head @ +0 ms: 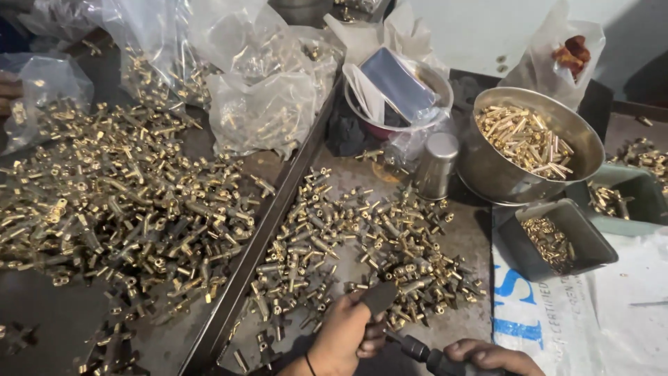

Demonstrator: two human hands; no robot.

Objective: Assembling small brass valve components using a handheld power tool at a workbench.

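My left hand (346, 331) is closed round a small brass fitting at six o'clock, thumb capped by a dark guard. My right hand (491, 357) at five o'clock is wrapped round a dark hand tool (426, 355), its tip toward the fitting. The pile of brass fittings (362, 254) lies just past, at twelve o'clock. Each looks hard, dense and slippery; I judge pinching the barrel is safest.

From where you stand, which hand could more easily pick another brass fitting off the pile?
Probably the left hand: it sits at the near edge of the brass fittings pile. The right hand grips a dark handheld tool, farther from the pile.
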